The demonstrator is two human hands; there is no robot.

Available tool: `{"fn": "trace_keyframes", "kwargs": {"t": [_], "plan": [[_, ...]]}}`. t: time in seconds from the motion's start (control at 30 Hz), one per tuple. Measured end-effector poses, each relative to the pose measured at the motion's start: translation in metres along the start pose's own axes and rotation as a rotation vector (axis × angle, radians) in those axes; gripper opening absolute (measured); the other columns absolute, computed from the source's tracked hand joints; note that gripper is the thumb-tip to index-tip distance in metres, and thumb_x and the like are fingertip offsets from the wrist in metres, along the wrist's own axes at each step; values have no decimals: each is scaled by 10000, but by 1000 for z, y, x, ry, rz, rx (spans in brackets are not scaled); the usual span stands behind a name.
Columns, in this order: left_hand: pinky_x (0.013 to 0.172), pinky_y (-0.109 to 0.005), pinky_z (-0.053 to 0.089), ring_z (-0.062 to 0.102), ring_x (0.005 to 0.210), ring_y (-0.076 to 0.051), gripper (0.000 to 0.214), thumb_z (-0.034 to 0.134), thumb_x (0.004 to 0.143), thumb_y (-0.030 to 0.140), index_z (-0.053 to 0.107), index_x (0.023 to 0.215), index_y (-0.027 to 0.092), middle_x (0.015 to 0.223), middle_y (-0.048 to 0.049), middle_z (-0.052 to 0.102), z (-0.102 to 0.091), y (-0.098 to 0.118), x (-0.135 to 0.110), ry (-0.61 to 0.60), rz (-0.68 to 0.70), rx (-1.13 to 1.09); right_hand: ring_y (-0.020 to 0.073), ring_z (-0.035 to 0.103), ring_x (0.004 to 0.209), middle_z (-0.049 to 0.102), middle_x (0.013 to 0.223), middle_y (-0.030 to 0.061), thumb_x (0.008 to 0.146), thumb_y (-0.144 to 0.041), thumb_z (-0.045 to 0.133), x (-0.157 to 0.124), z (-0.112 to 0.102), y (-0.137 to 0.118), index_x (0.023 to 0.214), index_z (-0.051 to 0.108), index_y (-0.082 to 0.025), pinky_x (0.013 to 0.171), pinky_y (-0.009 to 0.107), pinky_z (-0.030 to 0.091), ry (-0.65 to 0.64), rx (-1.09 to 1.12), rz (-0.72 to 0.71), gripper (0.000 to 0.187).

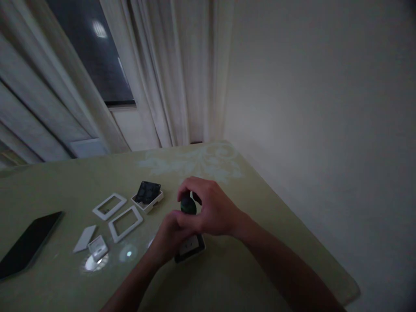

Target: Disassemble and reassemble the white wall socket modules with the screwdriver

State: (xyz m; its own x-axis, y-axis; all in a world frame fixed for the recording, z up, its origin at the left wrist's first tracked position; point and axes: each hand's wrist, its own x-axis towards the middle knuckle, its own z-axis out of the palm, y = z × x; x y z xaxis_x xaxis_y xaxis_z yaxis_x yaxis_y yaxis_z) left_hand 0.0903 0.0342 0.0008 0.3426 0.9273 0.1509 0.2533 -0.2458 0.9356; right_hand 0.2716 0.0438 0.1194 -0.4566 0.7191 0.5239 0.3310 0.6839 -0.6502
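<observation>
My right hand [214, 208] is curled around a screwdriver [188, 205]; only its rounded dark green handle end shows, and its shaft and tip are hidden. Below it, a wall socket [190, 248] with a pale face and dark edge lies on the table. My left hand [170, 236] is closed at the socket's far left side, its thumb close under the screwdriver handle. Most of its fingers are hidden behind my right hand. Both hands touch or nearly touch each other.
Left of my hands lie two white frames [125, 223] [109, 206], a white box with a dark part [148, 193] in it, a white plate [85, 238] and a small white piece [98, 248]. A dark tablet-like slab [30, 242] lies far left. A wall [325, 130] borders the table's right edge.
</observation>
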Motion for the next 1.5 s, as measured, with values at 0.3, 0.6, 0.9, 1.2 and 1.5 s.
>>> {"fn": "trace_keyframes", "kwargs": {"t": [0.3, 0.6, 0.9, 1.2, 1.5], "plan": [[756, -335, 643, 751, 848, -269, 278, 732, 910, 437, 776, 861, 167, 825, -47, 789, -3, -9, -1, -29, -11, 15, 150, 622, 753, 689, 851, -28, 838, -241, 765, 1, 3, 2, 934, 645, -229, 721, 274, 458, 34, 27, 17, 154], [745, -336, 638, 753, 848, -267, 319, 664, 939, 470, 779, 877, 180, 849, -51, 805, 0, -5, 2, -60, 29, 28, 144, 609, 720, 701, 845, -27, 839, -271, 777, -2, 1, 4, 964, 663, -230, 710, 275, 452, 71, 0, 37, 174], [680, -320, 620, 753, 806, -275, 257, 725, 866, 431, 769, 827, 181, 789, -41, 801, -3, 1, 6, 2, 19, 86, 148, 626, 736, 709, 856, -21, 853, -289, 784, -3, 3, 2, 964, 662, -231, 703, 271, 448, 67, -36, 44, 175], [659, -344, 614, 777, 782, -299, 266, 739, 888, 450, 757, 901, 185, 824, -54, 822, 1, -4, -8, 97, 0, 147, 139, 618, 709, 692, 812, -32, 874, -314, 804, -5, 5, 6, 958, 682, -225, 689, 260, 429, -1, -93, 85, 173], [1030, -562, 613, 688, 1296, -417, 817, 892, 795, 522, 554, 1513, 329, 1447, -127, 709, -21, -52, -55, 125, 242, 559, 117, 563, 645, 617, 732, -53, 925, -291, 735, -6, 4, 5, 883, 644, -217, 648, 249, 400, 49, -120, 85, 125]]}}
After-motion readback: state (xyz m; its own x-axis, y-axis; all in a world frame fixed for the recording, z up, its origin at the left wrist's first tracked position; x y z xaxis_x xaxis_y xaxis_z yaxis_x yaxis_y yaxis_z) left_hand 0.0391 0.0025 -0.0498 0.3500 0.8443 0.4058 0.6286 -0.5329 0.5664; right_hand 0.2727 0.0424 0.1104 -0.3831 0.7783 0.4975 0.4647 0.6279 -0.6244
